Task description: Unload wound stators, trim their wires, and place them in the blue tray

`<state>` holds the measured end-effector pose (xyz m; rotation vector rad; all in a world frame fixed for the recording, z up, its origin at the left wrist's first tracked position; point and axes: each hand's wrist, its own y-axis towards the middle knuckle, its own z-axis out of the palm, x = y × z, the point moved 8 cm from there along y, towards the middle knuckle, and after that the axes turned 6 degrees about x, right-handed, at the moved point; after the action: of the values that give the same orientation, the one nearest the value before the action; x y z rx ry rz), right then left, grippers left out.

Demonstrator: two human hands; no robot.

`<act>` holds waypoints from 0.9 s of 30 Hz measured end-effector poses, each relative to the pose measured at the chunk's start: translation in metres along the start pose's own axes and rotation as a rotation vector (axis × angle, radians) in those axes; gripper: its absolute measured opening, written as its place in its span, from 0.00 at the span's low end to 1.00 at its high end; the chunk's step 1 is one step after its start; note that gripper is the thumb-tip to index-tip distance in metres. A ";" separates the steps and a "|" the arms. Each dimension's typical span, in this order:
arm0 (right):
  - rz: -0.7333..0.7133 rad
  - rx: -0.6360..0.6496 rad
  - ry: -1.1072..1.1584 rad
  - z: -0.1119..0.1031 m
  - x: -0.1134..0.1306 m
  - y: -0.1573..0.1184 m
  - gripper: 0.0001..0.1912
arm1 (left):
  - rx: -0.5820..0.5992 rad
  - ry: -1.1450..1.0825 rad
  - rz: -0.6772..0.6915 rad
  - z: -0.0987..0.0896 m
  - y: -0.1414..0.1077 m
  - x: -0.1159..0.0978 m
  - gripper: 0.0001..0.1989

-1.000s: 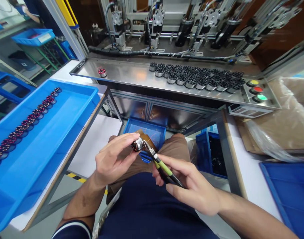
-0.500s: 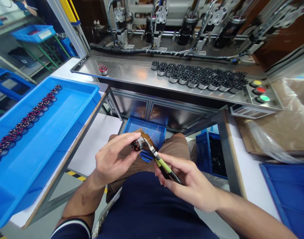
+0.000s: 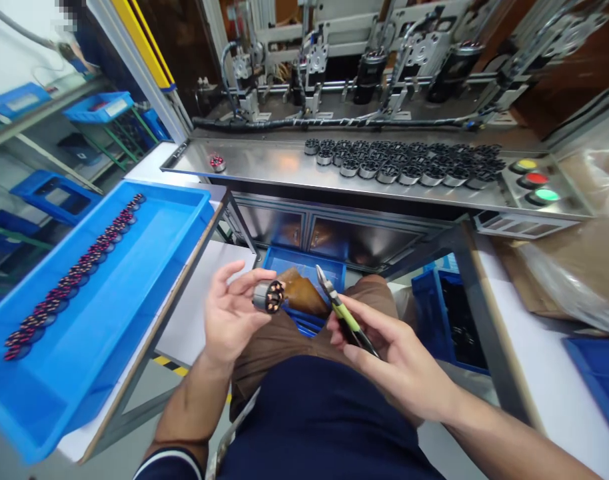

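Ledge (image 3: 264, 161), wound core (image 3: 267, 297), pliers (image 3: 348, 319) slanting forward-left

Silver-black core (image 3: 268, 297) tilted sideways; green-black pliers (image 3: 347, 317) slanted nearby.

Single head-worn view, facing forward and down, at arm's reach

Both hands (image 3: 314, 333) half-curled, apart.
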<state>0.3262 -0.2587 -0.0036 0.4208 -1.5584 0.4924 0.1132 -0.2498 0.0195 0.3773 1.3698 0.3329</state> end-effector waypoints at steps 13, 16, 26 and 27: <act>0.204 0.016 0.199 0.003 -0.031 -0.005 0.30 | -0.124 -0.475 -0.385 -0.005 -0.005 0.037 0.33; 0.211 0.013 0.213 0.003 -0.034 -0.007 0.29 | -0.089 -0.422 -0.393 -0.006 -0.005 0.038 0.35; 0.231 0.062 0.106 0.003 -0.040 0.011 0.25 | -0.073 -0.492 -0.415 -0.010 -0.009 0.040 0.31; 0.225 0.090 0.039 0.000 -0.035 0.021 0.26 | -0.088 -0.459 -0.442 -0.019 -0.014 0.038 0.32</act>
<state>0.3164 -0.2426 -0.0398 0.3030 -1.5578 0.7427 0.1006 -0.2442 -0.0230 0.0614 0.9487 -0.0616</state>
